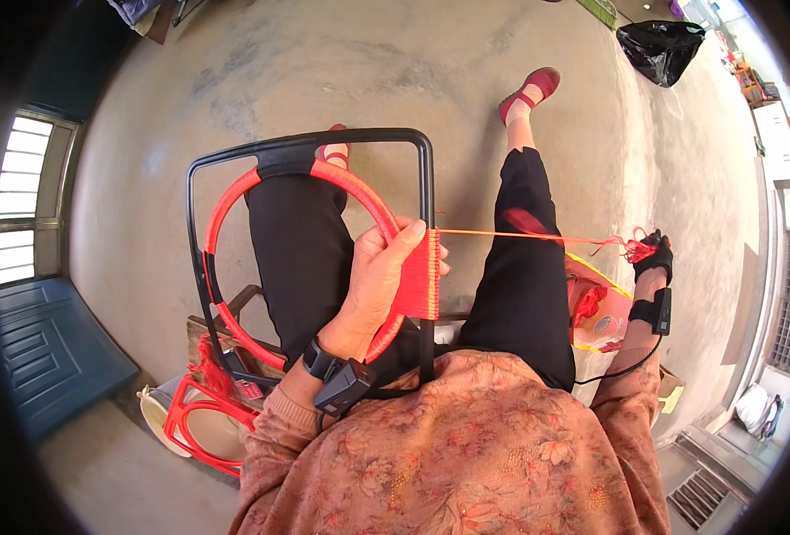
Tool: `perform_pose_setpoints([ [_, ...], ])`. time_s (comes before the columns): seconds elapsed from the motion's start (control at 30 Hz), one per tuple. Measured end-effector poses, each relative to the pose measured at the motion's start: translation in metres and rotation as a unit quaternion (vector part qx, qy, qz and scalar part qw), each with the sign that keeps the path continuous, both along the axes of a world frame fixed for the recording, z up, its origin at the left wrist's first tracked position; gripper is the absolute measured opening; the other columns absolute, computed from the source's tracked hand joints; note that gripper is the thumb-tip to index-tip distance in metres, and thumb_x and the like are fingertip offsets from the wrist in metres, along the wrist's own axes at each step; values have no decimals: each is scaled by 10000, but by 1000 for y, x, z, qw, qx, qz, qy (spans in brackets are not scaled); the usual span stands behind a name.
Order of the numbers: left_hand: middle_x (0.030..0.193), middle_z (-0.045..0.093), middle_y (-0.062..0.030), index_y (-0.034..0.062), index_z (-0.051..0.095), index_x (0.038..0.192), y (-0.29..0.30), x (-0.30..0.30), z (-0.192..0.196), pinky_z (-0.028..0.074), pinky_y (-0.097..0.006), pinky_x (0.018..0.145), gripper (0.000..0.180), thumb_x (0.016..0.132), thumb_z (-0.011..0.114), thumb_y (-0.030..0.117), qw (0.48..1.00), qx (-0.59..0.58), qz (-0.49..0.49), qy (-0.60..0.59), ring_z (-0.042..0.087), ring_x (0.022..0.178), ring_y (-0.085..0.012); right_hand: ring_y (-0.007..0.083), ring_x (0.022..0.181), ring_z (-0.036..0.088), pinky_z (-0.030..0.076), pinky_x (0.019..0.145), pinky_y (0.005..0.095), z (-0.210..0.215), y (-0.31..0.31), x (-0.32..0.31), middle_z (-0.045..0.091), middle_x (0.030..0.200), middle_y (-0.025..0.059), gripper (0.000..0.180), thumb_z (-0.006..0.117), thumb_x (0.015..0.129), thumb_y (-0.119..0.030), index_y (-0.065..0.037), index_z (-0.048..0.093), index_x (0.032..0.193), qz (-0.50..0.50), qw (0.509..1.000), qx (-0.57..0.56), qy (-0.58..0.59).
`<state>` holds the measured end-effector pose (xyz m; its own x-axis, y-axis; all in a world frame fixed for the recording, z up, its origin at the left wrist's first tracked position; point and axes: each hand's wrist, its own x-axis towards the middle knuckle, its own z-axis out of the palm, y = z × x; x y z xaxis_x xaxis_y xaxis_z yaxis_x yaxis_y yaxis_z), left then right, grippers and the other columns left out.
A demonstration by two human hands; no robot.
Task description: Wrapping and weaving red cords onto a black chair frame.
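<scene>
OK, our left hand [375, 272] clamps the red cord-wrapped panel [420, 290], thumb in front, fingers behind, at the right bar of the black tubular frame [426, 178]. We have that frame over our left thigh [299, 241]. Our black-gloved right hand [654, 257] is far right, fingers curled on a bunch of red cord [636, 248]; 1 strand [520, 234] runs nearly straight between panel and bunch.

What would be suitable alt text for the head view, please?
The left grip holds a black frame partly wrapped in red, over dark trousers, while the right grip holds a red cord extending from that frame.
</scene>
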<state>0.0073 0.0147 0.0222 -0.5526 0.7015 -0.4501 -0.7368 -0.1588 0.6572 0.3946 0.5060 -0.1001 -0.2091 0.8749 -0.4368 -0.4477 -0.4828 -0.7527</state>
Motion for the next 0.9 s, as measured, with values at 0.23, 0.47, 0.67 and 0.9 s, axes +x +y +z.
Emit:
perform_pose_setpoints([
  [0.23, 827, 620, -26, 5, 596, 1017, -10, 1, -6, 494, -239, 669, 191, 933, 595, 176, 993, -32, 91, 63, 593, 717, -96, 210, 838, 636, 483, 764, 331, 108, -179, -241, 655, 918, 75, 246, 576, 890, -326, -128, 720, 911, 278, 668, 420, -548],
  [0.47, 934, 596, -27, -28, 550, 1136, -6, -1, -3, 461, -231, 776, 268, 923, 582, 130, 980, -44, 124, 148, 559, 846, -72, 237, 801, 635, 516, 668, 355, 174, -310, -338, 616, 923, 49, 298, 619, 740, -104, -98, 656, 1036, 275, 465, 778, -320],
  [0.67, 1019, 622, -66, -35, 561, 1152, -1, -5, -4, 465, -243, 815, 261, 916, 574, 74, 977, 30, 196, 84, 577, 895, -84, 274, 1052, 562, 451, 931, 372, 165, -343, -346, 622, 1051, 99, 295, 639, 768, -138, -78, 623, 1056, 422, 370, 799, -218],
  [0.9, 882, 655, -14, -9, 635, 1048, -6, -4, -4, 478, -209, 714, 170, 928, 570, 92, 990, 11, 132, 40, 589, 767, -54, 131, 970, 575, 453, 868, 273, 129, -332, -322, 630, 1062, 39, 252, 596, 895, -236, -65, 618, 1078, 537, 753, 267, -270],
])
